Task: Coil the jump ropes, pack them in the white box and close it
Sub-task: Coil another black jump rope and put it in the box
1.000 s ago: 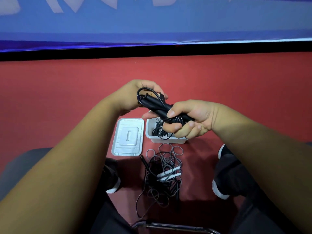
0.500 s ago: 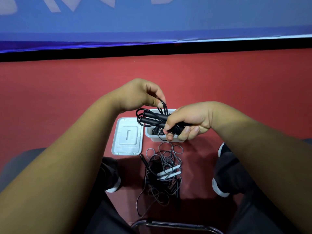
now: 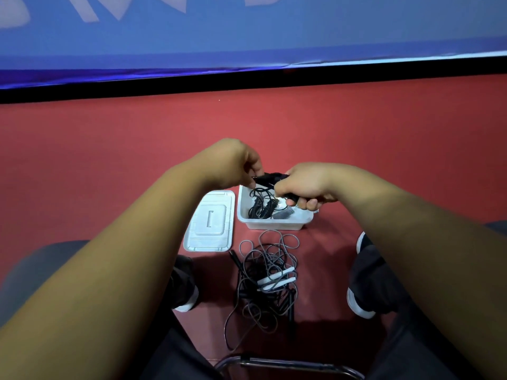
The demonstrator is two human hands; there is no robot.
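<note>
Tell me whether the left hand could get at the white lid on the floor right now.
Probably, once freed. The lid lies bare beside the white box, below the left hand, nothing in between; but that hand pinches the black jump rope held with the right hand.

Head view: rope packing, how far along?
Done: black coiled rope already lies in the white rectangular plastic box. In hand: left hand and right hand grip a bundled black jump rope over the box. Left: the tangled pile of grey and black ropes with white handles on the red floor needs coiling and packing; the flat white plastic lid lies beside the box, not on.
</note>
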